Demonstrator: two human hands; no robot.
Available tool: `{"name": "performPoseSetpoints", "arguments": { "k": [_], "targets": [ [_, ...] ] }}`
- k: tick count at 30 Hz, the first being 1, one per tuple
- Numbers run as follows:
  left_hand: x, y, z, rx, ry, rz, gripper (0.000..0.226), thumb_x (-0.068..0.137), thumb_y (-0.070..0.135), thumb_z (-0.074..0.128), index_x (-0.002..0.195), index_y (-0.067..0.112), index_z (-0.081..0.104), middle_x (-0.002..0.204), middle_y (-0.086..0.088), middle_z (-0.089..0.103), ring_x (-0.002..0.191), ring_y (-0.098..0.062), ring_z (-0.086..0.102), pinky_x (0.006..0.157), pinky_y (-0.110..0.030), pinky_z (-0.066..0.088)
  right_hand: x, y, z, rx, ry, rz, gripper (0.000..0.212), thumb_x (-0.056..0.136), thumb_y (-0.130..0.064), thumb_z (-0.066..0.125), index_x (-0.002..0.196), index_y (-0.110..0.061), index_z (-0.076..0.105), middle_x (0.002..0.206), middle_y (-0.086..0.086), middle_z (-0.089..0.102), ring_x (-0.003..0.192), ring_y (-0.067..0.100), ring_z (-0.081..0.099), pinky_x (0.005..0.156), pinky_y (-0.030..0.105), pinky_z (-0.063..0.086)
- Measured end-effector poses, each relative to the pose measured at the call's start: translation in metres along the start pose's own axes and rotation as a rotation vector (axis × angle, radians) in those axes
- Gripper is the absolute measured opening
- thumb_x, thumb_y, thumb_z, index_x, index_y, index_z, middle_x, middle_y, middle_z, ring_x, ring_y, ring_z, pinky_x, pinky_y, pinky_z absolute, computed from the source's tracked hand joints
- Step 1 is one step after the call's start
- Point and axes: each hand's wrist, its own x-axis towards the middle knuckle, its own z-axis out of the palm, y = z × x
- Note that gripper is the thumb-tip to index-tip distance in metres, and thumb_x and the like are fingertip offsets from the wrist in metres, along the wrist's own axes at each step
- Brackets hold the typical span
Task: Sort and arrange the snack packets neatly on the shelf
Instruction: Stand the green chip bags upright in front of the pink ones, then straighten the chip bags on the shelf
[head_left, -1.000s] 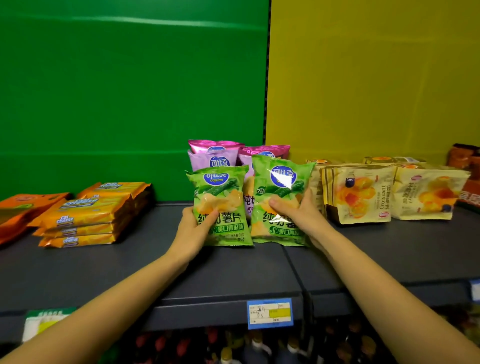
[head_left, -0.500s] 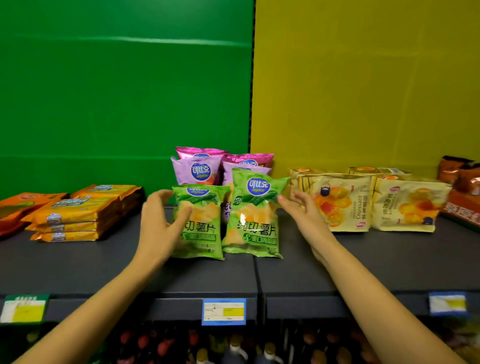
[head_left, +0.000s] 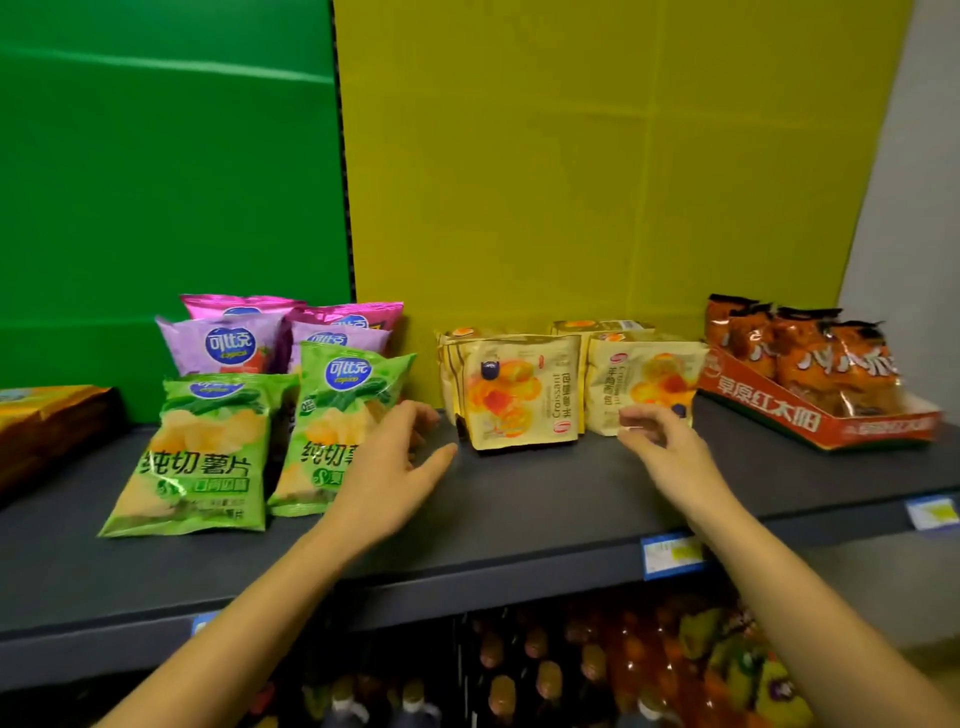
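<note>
Two green chip bags stand leaning on the dark shelf (head_left: 519, 499): the left one (head_left: 202, 457) and the right one (head_left: 337, 415). Pink and purple chip bags (head_left: 228, 343) stand behind them. My left hand (head_left: 395, 462) is open, fingers spread, just right of the right green bag and covering its lower corner. Two stacks of yellow croissant packets stand further right: one (head_left: 519, 395) and another (head_left: 644, 384). My right hand (head_left: 660, 441) is open with loosely curled fingers in front of the right croissant stack, holding nothing.
A red cardboard display tray (head_left: 810, 415) with orange snack bags (head_left: 810, 353) sits at the far right. Orange-yellow packets (head_left: 47, 415) lie at the far left. Green and yellow panels back the shelf. Price tags (head_left: 670, 556) hang on its front edge; bottles fill the shelf below.
Both hands have let go of the green chip bags and moved right, toward the croissant packets. The view has swung right, bringing the red tray into sight.
</note>
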Motion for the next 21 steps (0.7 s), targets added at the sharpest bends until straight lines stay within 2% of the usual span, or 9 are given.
{"name": "performPoseSetpoints", "arguments": {
  "k": [2,4,7,9,13,15,17,19,21],
  "targets": [
    [0.012,0.003,0.021,-0.023,-0.014,-0.080,0.034,0.082,0.025,0.065,0.109,0.013,0.049,0.100,-0.001,0.054,0.090,-0.017,0.051,0.083,-0.033,0.045,0.006,0.011,-0.013,-0.022,0.006,0.030,0.027,0.089,-0.014,0.056,0.116,-0.011,0.058,0.111,-0.002,0.057,0.099,0.010,0.050,0.069,0.016,0.038],
    [0.025,0.001,0.040,-0.059,-0.013,-0.169,0.049,0.081,0.023,0.066,0.121,0.006,0.044,0.115,-0.009,0.052,0.104,-0.021,0.050,0.095,-0.037,0.043,0.014,0.022,-0.024,-0.034,0.011,0.057,0.028,0.089,-0.014,0.056,0.117,-0.011,0.058,0.113,-0.001,0.057,0.098,0.010,0.050,0.067,0.013,0.037],
    [0.043,-0.005,0.064,-0.126,-0.001,-0.263,0.071,0.079,0.022,0.069,0.135,0.002,0.031,0.137,-0.017,0.041,0.126,-0.028,0.042,0.108,-0.041,0.035,0.030,0.041,-0.038,-0.032,0.019,0.094,0.033,0.088,-0.014,0.058,0.120,-0.010,0.056,0.123,0.003,0.057,0.099,0.011,0.051,0.080,0.021,0.036],
    [0.055,-0.010,0.078,-0.157,0.019,-0.320,0.083,0.077,0.023,0.072,0.140,0.001,0.021,0.145,-0.018,0.030,0.134,-0.030,0.034,0.112,-0.040,0.029,0.044,0.053,-0.045,-0.032,0.027,0.116,0.041,0.087,-0.016,0.060,0.125,-0.009,0.051,0.131,0.006,0.054,0.104,0.014,0.051,0.085,0.024,0.035],
    [0.077,-0.024,0.100,-0.259,0.086,-0.472,0.113,0.065,0.037,0.079,0.145,0.003,0.006,0.151,-0.018,0.019,0.139,-0.032,0.025,0.115,-0.046,0.025,0.082,0.074,-0.058,-0.005,0.037,0.178,0.068,0.084,-0.022,0.065,0.141,-0.006,0.032,0.146,0.011,0.037,0.131,0.025,0.041,0.101,0.031,0.034],
    [0.086,-0.029,0.108,-0.309,0.115,-0.516,0.115,0.064,0.046,0.075,0.145,0.004,0.005,0.152,-0.017,0.021,0.139,-0.030,0.027,0.114,-0.047,0.027,0.104,0.082,-0.061,0.042,0.026,0.202,0.080,0.082,-0.029,0.066,0.146,-0.008,0.022,0.152,0.010,0.028,0.138,0.026,0.032,0.111,0.037,0.029],
    [0.093,-0.033,0.115,-0.371,0.148,-0.552,0.108,0.070,0.054,0.065,0.146,0.007,0.005,0.153,-0.012,0.021,0.140,-0.027,0.026,0.116,-0.044,0.025,0.123,0.086,-0.062,0.168,0.008,0.246,0.085,0.083,-0.041,0.061,0.149,-0.013,0.014,0.156,0.006,0.023,0.141,0.024,0.026,0.113,0.038,0.025],
    [0.097,-0.037,0.123,-0.438,0.183,-0.563,0.091,0.082,0.052,0.057,0.147,0.013,0.007,0.153,-0.007,0.021,0.140,-0.024,0.026,0.115,-0.039,0.023,0.138,0.089,-0.060,0.302,-0.013,0.261,0.080,0.087,-0.051,0.050,0.149,-0.019,0.012,0.156,0.000,0.022,0.142,0.021,0.025,0.113,0.035,0.021],
    [0.100,-0.040,0.131,-0.512,0.205,-0.533,0.086,0.079,0.047,0.063,0.144,0.019,0.014,0.146,-0.002,0.033,0.134,-0.020,0.036,0.112,-0.038,0.030,0.149,0.093,-0.055,0.373,-0.074,0.266,0.080,0.085,-0.060,0.042,0.149,-0.023,0.012,0.155,-0.001,0.026,0.140,0.020,0.029,0.112,0.034,0.022]
  ]
}}
